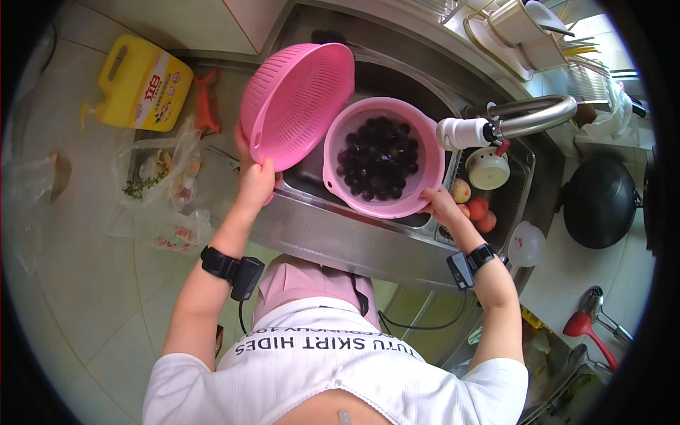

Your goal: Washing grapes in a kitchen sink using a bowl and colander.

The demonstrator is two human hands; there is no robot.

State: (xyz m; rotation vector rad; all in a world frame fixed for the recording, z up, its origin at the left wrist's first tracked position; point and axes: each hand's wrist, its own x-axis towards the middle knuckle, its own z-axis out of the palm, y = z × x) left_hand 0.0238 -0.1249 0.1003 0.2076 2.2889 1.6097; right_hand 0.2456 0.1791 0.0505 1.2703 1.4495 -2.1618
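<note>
My left hand [255,178] grips the lower rim of a pink slotted colander [303,101], which is tilted up on its side at the sink's left. Beside it, a pink plastic basin [436,159] holds water and a heap of dark round fruit [378,156], possibly grapes. With the fingers of my right hand [441,204] I hold the basin's lower right rim. The basin is over the steel sink [303,183]; whether it rests on the bottom is hidden.
A flexible faucet [531,119] with a white head reaches over the basin's right edge. Peaches [478,207] and a small pale pot [487,169] sit in the right sink section. A yellow detergent jug [143,87] and plastic bag [154,159] lie left; a black wok [599,202] stands right.
</note>
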